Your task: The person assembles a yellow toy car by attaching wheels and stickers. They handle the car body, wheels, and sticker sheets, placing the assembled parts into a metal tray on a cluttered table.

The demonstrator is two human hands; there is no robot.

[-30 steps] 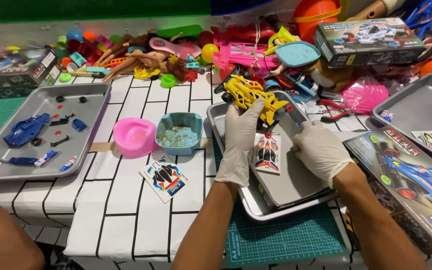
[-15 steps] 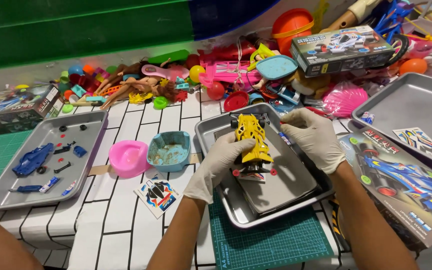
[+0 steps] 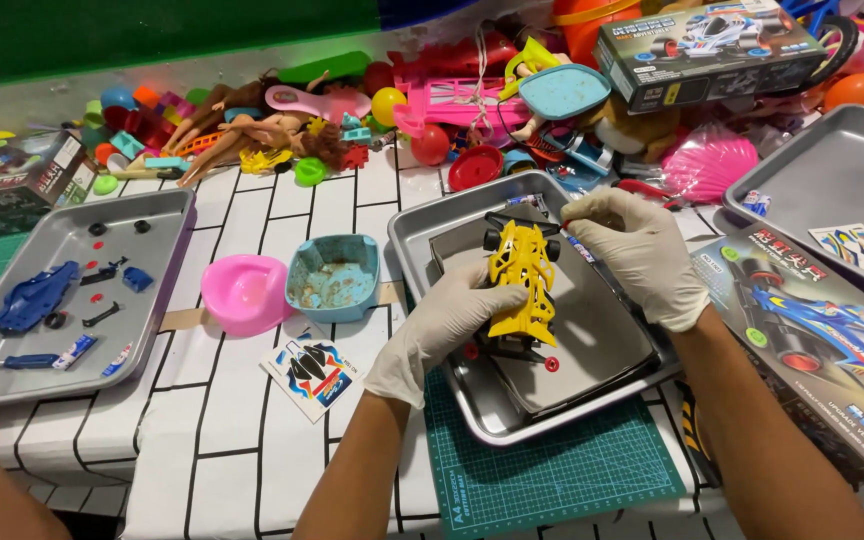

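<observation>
A yellow toy race car (image 3: pixel 522 280) with black wheels rests nose-toward-me on a dark flat sheet inside a metal tray (image 3: pixel 422 235). My left hand (image 3: pixel 447 320), in a white glove, grips the car's left side. My gloved right hand (image 3: pixel 637 250) hovers at the car's far right corner, pinching a small thin part near the front wheel; what it is I cannot make out. A small red piece (image 3: pixel 552 364) lies by the car's near end.
A second tray (image 3: pixel 167 215) on the left holds blue car parts. A pink bowl (image 3: pixel 242 292), a teal bowl (image 3: pixel 332 275) and a sticker sheet (image 3: pixel 312 370) lie between the trays. Toy car boxes (image 3: pixel 832 340) sit right. Several loose toys crowd the back.
The yellow car came down from the far edge of the tray onto the dark sheet. My left hand closed on its side and my right hand shifted to its far corner.
</observation>
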